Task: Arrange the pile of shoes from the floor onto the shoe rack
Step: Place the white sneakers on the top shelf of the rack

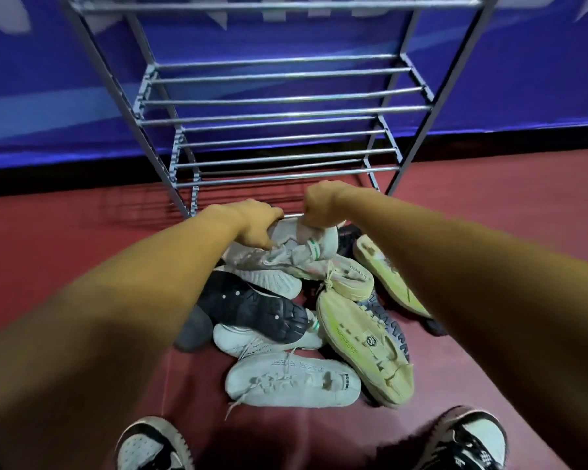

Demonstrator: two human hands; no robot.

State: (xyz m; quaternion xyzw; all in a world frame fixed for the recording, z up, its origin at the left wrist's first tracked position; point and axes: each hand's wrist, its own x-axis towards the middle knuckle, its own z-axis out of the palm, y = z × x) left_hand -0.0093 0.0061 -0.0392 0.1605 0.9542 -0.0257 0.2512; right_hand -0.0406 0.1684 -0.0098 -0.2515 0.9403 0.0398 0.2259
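Top of pile: white knit sneaker [314, 240] with a green-striped heel tab, lying on the heap of mixed shoes [296, 320] on the floor.

Left hand [252, 225]: fingers [270, 213] curled over the sneaker's upper, thumb underneath, gripping the fabric. Right hand [321, 205]: fingers [311, 218] bunched in a fist, pinching the sneaker's collar from above. Both forearms reach forward over the heap.

Directly beneath the fingers: a second white knit shoe [272, 279], sole side partly up. Nearer the person than the left fingers: a black rubber-soled shoe [252, 308], sole up, resting across a white trainer. Below the right fingers: two cream shoes with lime-streaked soles [364, 340], one tied by its laces to a neighbour. Nearest the person: a white lace-up sneaker [292, 379] on its side.

Just beyond the fingers: grey metal tube shoe rack [279, 96], tiers of parallel bars, its front lower bar close behind both hands. The rack stands on dark red flooring [489, 205] against a blue printed wall banner [48, 96].

Bottom edge: the person's own black-and-white sneakers [146, 446], one either side of the heap.
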